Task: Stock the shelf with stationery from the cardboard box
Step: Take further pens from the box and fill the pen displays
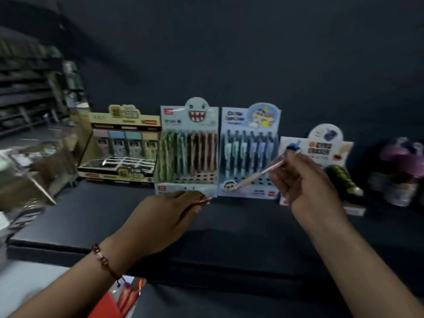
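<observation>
Head view: right hand [305, 184] pinches a slim rose-gold pen [259, 174] before the pale blue cartoon pen display box [249, 193]; left hand [167, 216] grips several rose-gold pens [203, 200] above the dark shelf [91, 216]

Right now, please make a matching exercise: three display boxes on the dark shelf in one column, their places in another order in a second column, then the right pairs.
1. Beige cardboard display box
2. Grey pen display box with toothy monster face
3. Blue pen display box with cartoon boy

A. middle of these three
B. rightmost
C. leftmost

Pairs: 1-C, 2-A, 3-B
</observation>
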A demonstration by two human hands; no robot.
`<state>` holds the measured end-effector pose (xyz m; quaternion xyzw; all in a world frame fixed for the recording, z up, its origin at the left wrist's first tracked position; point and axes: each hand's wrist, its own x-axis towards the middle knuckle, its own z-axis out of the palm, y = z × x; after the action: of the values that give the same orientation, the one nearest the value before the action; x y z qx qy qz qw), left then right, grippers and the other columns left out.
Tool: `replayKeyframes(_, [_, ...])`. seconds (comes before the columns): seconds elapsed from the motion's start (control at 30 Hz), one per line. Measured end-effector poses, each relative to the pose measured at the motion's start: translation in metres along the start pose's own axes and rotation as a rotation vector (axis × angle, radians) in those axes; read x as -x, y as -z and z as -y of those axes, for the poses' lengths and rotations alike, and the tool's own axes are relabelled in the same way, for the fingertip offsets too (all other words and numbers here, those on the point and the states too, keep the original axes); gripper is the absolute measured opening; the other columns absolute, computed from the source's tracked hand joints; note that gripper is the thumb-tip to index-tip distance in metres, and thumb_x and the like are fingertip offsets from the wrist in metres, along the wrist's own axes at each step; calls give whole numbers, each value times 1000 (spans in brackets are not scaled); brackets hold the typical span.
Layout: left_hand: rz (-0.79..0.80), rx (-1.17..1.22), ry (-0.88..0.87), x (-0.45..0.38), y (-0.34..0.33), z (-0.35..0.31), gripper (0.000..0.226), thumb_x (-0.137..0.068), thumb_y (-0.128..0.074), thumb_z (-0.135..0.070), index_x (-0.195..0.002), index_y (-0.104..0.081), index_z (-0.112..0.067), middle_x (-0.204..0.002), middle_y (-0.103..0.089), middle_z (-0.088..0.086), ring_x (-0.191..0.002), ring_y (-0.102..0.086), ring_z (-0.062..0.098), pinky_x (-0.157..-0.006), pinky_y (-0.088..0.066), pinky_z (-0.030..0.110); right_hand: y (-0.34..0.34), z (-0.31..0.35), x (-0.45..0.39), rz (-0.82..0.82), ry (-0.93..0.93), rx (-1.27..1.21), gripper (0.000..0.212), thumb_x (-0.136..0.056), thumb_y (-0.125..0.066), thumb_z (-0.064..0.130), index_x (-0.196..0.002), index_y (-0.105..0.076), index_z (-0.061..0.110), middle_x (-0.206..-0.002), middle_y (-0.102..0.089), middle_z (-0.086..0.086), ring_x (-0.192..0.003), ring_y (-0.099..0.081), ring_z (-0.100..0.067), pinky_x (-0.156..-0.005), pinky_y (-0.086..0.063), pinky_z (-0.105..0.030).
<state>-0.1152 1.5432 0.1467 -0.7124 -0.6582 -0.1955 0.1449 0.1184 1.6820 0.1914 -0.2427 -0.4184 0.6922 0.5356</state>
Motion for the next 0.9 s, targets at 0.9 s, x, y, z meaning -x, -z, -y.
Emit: replayKeyframes(0.9, [-29,217,-168,-10,-13,95,42,-100,-34,-51,-128,-60,-31,-105,-65,-12,-85,-64,8,-65,-55,29,-100,-90,-83,69,504,1212,35,-96,-62,28,-128,-64,13,-114,-69,0,-98,-61,-6,-83,-47,-13])
